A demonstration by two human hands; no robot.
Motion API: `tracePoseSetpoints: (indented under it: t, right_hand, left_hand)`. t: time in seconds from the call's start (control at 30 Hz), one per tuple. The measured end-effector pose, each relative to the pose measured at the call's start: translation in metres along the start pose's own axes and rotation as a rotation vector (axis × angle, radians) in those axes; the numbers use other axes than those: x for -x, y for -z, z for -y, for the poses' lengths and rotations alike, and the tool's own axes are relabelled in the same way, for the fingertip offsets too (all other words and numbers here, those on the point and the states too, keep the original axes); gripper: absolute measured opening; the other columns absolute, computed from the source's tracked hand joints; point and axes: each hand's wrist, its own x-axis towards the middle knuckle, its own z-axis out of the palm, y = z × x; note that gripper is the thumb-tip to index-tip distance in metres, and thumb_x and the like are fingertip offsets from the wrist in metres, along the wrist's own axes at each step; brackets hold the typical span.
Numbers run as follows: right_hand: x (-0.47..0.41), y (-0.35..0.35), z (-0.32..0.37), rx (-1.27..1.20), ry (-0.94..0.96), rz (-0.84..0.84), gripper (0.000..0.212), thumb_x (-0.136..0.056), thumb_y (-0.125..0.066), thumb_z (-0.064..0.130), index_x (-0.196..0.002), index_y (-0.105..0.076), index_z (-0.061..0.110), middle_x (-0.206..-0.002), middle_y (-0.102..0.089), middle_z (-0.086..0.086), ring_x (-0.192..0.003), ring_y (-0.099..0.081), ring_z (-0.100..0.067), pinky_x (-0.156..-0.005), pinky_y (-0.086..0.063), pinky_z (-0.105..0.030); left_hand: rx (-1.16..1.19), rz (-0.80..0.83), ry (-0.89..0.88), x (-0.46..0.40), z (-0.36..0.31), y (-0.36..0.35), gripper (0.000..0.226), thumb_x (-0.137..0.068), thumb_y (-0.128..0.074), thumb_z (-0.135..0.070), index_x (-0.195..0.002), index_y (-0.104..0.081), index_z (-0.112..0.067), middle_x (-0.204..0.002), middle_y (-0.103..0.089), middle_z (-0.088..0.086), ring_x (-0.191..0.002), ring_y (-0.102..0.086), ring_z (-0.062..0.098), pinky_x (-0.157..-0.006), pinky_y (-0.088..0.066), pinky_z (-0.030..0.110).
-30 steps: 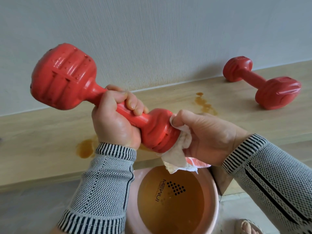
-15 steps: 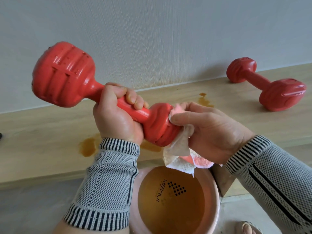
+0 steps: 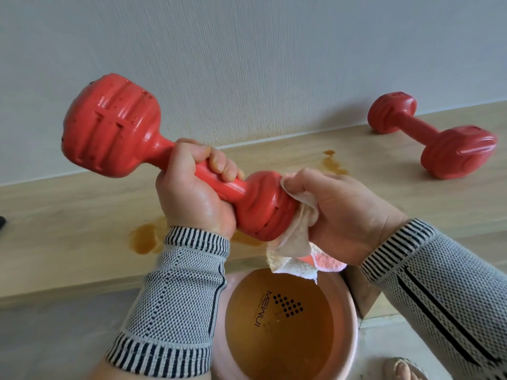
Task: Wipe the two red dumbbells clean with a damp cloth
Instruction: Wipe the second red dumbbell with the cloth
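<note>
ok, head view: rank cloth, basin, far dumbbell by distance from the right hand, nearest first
1. Cloth: gripped in the right hand, pressed on the held dumbbell's end.
2. Basin: just below the hand.
3. Far dumbbell: on the ledge by the wall, upper right.

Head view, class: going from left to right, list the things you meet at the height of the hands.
Big end of the held dumbbell → left hand on its handle → cloth → right hand → second dumbbell lying on the wooden ledge.

Single head cam, close, angled fwd/down toward wall (image 3: 247,50) and floor ledge (image 3: 68,229).
</note>
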Motion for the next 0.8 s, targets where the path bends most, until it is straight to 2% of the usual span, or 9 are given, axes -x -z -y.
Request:
tracePoseSetpoints:
  t: [0.03,0.2,0.33,0.37,0.47,0.5,0.6,0.7,0.8]
  right_hand:
    - [-0.001,0.0,0.0,0.013,-0.008,-0.017,0.045,-0.08,-0.063,0.018,-0.118,-0.059,-0.006,-0.101,-0.056,-0.017,-0.09,-0.059,-0.029,-0.086,-0.053,-0.045]
    - [0.0,0.003,0.0,0.073,-0.144,-0.024,0.049,-0.082,-0.061,0.03,-0.124,-0.06,0.004,-0.113,-0.064,-0.021,-0.089,-0.064,-0.032,-0.07,-0.057,-0.04]
    - [0.001,0.004,0.0,0.099,-0.195,0.007,0.05,-0.081,-0.059,0.026,-0.124,-0.059,0.002,-0.122,-0.063,-0.025,-0.092,-0.064,-0.033,-0.079,-0.056,-0.042]
    - [0.0,0.005,0.001,0.102,-0.206,0.01,0.049,-0.081,-0.057,0.028,-0.122,-0.06,0.002,-0.119,-0.064,-0.024,-0.091,-0.064,-0.032,-0.081,-0.056,-0.042]
    - [0.0,0.002,0.003,0.074,-0.202,0.011,0.039,-0.085,-0.051,0.034,-0.109,-0.063,0.006,-0.087,-0.07,-0.015,-0.074,-0.067,-0.026,-0.076,-0.054,-0.037]
    - [0.001,0.001,0.002,0.057,-0.188,0.03,0.039,-0.085,-0.052,0.033,-0.111,-0.063,0.006,-0.085,-0.07,-0.015,-0.074,-0.067,-0.025,-0.075,-0.054,-0.037]
    - [0.004,0.001,-0.005,0.069,-0.092,0.069,0.052,-0.073,-0.062,0.021,-0.12,-0.059,-0.001,-0.107,-0.068,-0.021,-0.096,-0.067,-0.032,-0.089,-0.053,-0.045]
    - [0.007,0.001,-0.009,0.133,-0.005,0.028,0.033,-0.083,-0.059,0.01,-0.113,-0.06,-0.004,-0.095,-0.068,-0.017,-0.089,-0.065,-0.028,-0.089,-0.051,-0.047]
    - [0.003,-0.002,-0.005,0.124,-0.006,-0.045,0.04,-0.077,-0.064,0.023,-0.109,-0.061,0.0,-0.09,-0.064,-0.015,-0.084,-0.063,-0.029,-0.083,-0.052,-0.046]
  left_hand:
    - [-0.003,0.012,-0.001,0.001,0.0,0.0,0.038,-0.083,-0.038,-0.002,-0.049,-0.042,-0.02,-0.048,-0.036,-0.002,-0.04,-0.034,0.015,-0.048,-0.036,0.025]
    - [-0.035,0.056,-0.042,-0.001,0.0,0.0,0.036,-0.081,-0.039,-0.002,-0.051,-0.044,-0.021,-0.047,-0.036,-0.002,-0.04,-0.035,0.015,-0.05,-0.036,0.026]
    - [-0.056,0.069,-0.039,-0.001,0.002,0.003,0.033,-0.079,-0.04,-0.004,-0.051,-0.044,-0.021,-0.047,-0.037,-0.003,-0.04,-0.036,0.015,-0.05,-0.038,0.026]
    - [-0.05,0.075,-0.029,0.0,0.002,0.003,0.028,-0.077,-0.042,-0.005,-0.053,-0.044,-0.021,-0.047,-0.037,-0.002,-0.04,-0.036,0.015,-0.05,-0.038,0.026]
    - [-0.047,0.092,-0.03,0.0,0.004,0.0,0.023,-0.07,-0.046,-0.007,-0.051,-0.046,-0.021,-0.046,-0.037,-0.002,-0.04,-0.035,0.016,-0.05,-0.037,0.027]
    - [-0.064,0.083,-0.046,0.0,0.005,-0.001,0.03,-0.072,-0.045,-0.006,-0.048,-0.047,-0.022,-0.046,-0.037,-0.002,-0.04,-0.035,0.016,-0.05,-0.037,0.027]
    - [-0.062,0.015,-0.058,-0.002,0.003,-0.003,0.047,-0.082,-0.04,-0.001,-0.041,-0.046,-0.023,-0.046,-0.036,-0.002,-0.04,-0.034,0.016,-0.049,-0.036,0.026]
    - [-0.013,-0.027,-0.019,-0.003,0.002,-0.003,0.047,-0.084,-0.039,-0.003,-0.042,-0.044,-0.022,-0.047,-0.036,-0.002,-0.04,-0.034,0.015,-0.048,-0.035,0.024]
    - [0.012,-0.033,0.0,-0.001,0.003,-0.004,0.044,-0.084,-0.039,-0.003,-0.044,-0.043,-0.021,-0.047,-0.036,-0.002,-0.04,-0.034,0.015,-0.048,-0.036,0.024]
